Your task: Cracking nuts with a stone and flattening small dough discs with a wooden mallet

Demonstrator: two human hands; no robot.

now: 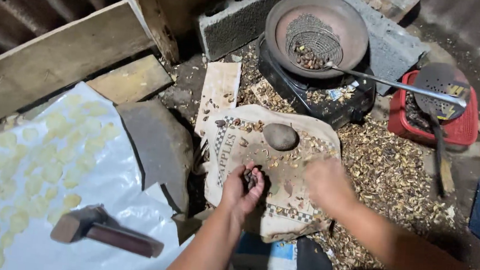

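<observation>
A flattened cardboard box (283,173) lies on the ground in the middle, just in front of the black stove. It is pale tan, with dark lettering along its left side and black-and-white chequered bands near its top and bottom edges. A narrower strip of cardboard (218,95), pale and stained, lies just beside it at the upper left, reaching toward the concrete block.
</observation>
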